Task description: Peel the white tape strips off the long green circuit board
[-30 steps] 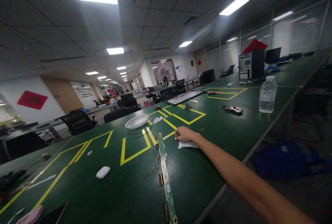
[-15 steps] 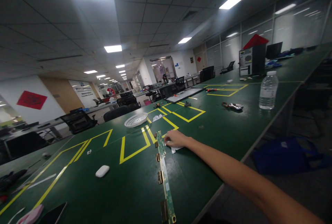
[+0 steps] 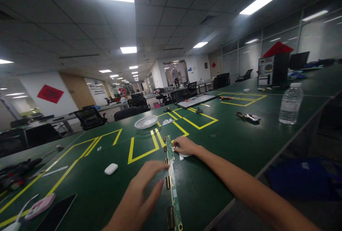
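Observation:
A long narrow green circuit strip (image 3: 172, 184) with brass connectors lies lengthwise on the green table (image 3: 229, 142). My right hand (image 3: 185, 145) rests at the strip's far end, fingers curled over a white wipe or paper (image 3: 184, 157) and touching the strip's edge. My left hand (image 3: 145, 188) is stretched out flat, fingers apart, its tips reaching the strip's middle from the left. It holds nothing.
A white basket (image 3: 146, 121) sits beyond the yellow tape outlines. A white oval case (image 3: 111, 168), a phone (image 3: 56, 216) and a pink object (image 3: 40, 206) lie to the left. A water bottle (image 3: 290, 103) and small tools (image 3: 248, 117) stand at right. Office chairs and a seated person are far off.
My left hand has come into view and reached the strip's middle. My right hand slid the white paper left up against the strip's far end. The camera turned slightly.

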{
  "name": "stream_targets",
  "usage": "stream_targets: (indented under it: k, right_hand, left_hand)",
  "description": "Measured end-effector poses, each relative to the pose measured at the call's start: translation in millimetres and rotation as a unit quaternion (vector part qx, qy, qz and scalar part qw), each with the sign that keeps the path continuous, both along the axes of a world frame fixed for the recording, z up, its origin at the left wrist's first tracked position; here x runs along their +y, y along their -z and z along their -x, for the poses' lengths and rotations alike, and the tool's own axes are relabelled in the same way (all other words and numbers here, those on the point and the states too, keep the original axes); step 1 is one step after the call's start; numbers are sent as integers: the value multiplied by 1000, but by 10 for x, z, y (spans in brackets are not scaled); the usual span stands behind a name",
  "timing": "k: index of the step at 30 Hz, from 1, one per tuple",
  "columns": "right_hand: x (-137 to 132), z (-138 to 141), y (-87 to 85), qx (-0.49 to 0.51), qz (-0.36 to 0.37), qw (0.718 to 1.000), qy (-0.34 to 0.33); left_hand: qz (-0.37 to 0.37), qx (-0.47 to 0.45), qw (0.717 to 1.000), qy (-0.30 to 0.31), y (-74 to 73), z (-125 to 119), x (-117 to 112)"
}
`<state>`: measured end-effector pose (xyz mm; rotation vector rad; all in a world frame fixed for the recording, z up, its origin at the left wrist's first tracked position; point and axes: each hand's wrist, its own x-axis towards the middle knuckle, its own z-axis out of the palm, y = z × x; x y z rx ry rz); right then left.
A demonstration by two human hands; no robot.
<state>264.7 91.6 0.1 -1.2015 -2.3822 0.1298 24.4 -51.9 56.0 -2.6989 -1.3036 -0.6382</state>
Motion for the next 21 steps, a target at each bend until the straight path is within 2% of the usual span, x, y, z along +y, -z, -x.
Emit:
stream_targets:
  k: [2, 4, 6, 8, 10, 12, 21]
  right_hand:
    - [7, -7, 10, 5, -4, 1000, -8]
    - [15, -19, 19, 12, -10, 1000, -12]
    - [21, -30, 27, 20, -12, 1000, -13]
    - [25, -34, 35, 25, -9, 999, -18]
    - [38, -33, 40, 26, -2, 999, -30]
    - [63, -31, 42, 26, 8, 999, -42]
    - [112, -36, 23, 44, 26, 995, -84]
  left_hand:
    - [18, 11, 1000, -10, 4, -122, 203]
    - [52, 48, 997, -33, 90, -241, 495]
    - [72, 82, 992, -56, 252, -311, 778]
    - [98, 93, 990, -50, 447, -321, 966]
    - [110, 82, 990, -44, 604, -292, 1042]
    - [102, 77, 991, -37, 681, -256, 1055]
    - [107, 86, 990, -1, 644, -218, 1108]
